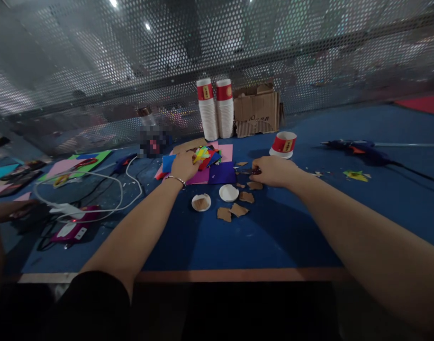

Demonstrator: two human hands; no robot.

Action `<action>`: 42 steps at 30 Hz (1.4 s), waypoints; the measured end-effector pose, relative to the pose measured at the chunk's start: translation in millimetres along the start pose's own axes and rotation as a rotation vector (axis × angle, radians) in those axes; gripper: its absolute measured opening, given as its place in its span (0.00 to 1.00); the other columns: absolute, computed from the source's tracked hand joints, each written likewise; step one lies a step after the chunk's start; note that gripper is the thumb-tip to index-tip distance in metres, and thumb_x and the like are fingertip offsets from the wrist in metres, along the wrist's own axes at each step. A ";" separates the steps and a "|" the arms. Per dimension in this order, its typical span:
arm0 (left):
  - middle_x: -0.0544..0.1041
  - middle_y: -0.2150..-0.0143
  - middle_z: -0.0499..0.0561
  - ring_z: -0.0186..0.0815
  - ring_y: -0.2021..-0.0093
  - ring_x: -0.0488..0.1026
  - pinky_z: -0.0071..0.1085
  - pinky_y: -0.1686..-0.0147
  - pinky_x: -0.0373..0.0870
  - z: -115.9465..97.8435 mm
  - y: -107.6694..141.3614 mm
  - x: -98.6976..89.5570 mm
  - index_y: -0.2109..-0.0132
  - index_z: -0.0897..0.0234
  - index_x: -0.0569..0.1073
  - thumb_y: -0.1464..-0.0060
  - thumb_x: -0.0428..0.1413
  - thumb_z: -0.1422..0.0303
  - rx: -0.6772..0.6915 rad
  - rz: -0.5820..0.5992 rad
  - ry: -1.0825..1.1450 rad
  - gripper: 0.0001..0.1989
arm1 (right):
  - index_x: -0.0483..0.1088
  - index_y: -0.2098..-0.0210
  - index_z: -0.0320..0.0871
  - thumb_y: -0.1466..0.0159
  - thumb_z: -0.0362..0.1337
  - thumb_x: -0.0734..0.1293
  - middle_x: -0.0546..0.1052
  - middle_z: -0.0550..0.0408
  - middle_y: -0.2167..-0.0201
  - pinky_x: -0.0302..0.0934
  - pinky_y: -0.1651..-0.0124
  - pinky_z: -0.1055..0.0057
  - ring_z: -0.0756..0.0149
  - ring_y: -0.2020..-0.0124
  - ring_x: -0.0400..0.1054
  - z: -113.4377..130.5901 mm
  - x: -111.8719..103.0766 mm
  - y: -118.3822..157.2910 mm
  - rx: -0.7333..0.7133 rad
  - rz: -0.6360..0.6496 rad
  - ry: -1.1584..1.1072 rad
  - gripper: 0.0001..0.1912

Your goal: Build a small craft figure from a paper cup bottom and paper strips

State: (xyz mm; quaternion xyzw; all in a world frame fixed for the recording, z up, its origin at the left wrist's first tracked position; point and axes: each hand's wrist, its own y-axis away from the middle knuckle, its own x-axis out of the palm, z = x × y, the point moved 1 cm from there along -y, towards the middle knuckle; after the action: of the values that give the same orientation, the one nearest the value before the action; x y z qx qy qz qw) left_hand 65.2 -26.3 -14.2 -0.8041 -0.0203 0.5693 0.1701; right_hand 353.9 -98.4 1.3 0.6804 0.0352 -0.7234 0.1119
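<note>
My left hand [185, 167], with a bracelet at the wrist, reaches onto a pile of coloured paper scraps [206, 155]; its fingertips are among the scraps and what they hold, if anything, is too small to tell. My right hand [270, 171] is closed on the dark handles of scissors [255, 171], whose blades point left. Purple paper [221, 173] lies between my hands. Nearer to me are two small white paper discs [229, 192], one with brown cardboard in it, and several torn cardboard pieces [239, 210]. A red and white paper cup [284, 144] stands behind my right hand.
Two tall cup stacks [208, 113] and a cardboard box [257, 112] stand at the back. A glue gun [362, 150] lies right. Left are a magenta power strip [76, 227], white cables and another person's hand [20, 208]. Perforated metal [188, 47] rises behind the table.
</note>
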 end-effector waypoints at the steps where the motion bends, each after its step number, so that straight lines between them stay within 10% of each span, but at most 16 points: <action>1: 0.81 0.49 0.64 0.47 0.48 0.76 0.39 0.47 0.70 4.5 -1.6 2.3 0.52 0.68 0.79 0.40 0.60 0.66 -0.022 -0.003 0.014 0.12 | 0.78 0.52 0.42 0.34 0.46 0.67 0.81 0.41 0.53 0.63 0.63 0.64 0.48 0.53 0.76 -0.2 0.1 0.0 0.003 0.002 -0.002 0.18; 10: 0.84 0.60 0.54 0.42 0.59 0.77 0.33 0.62 0.68 18.6 -4.6 -5.3 0.61 0.64 0.82 0.49 0.67 0.58 -0.105 -0.041 0.123 0.14 | 0.78 0.52 0.43 0.34 0.46 0.67 0.81 0.42 0.53 0.64 0.62 0.63 0.47 0.53 0.76 1.6 1.1 0.0 0.011 -0.005 0.004 0.17; 21: 0.82 0.71 0.53 0.36 0.72 0.75 0.31 0.70 0.68 35.3 29.5 -80.6 0.64 0.64 0.78 0.48 0.63 0.54 -0.133 0.064 0.281 0.16 | 0.77 0.54 0.43 0.34 0.46 0.67 0.81 0.42 0.52 0.65 0.61 0.63 0.48 0.52 0.76 4.7 -3.5 4.6 0.011 0.005 -0.002 0.16; 29: 0.77 0.72 0.49 0.39 0.70 0.71 0.32 0.70 0.57 38.6 51.3 -79.0 0.73 0.59 0.72 0.53 0.63 0.62 -0.013 0.350 -0.262 0.09 | 0.77 0.55 0.42 0.34 0.46 0.66 0.81 0.41 0.53 0.63 0.63 0.63 0.48 0.53 0.75 3.1 -1.0 2.9 0.004 0.007 -0.005 0.16; 42: 0.73 0.80 0.47 0.37 0.75 0.71 0.31 0.70 0.60 36.5 58.2 -81.6 0.78 0.59 0.69 0.55 0.59 0.67 -0.096 0.575 -0.182 0.08 | 0.77 0.54 0.41 0.34 0.46 0.67 0.81 0.41 0.54 0.62 0.63 0.64 0.49 0.54 0.75 1.0 0.7 1.5 0.008 -0.002 -0.017 0.17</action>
State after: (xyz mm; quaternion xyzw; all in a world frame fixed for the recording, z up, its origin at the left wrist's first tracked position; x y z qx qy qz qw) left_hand -6.6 -90.4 32.0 -0.7295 0.1661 0.6623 -0.0390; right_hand 353.2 -100.2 0.8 0.6745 0.0322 -0.7295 0.1086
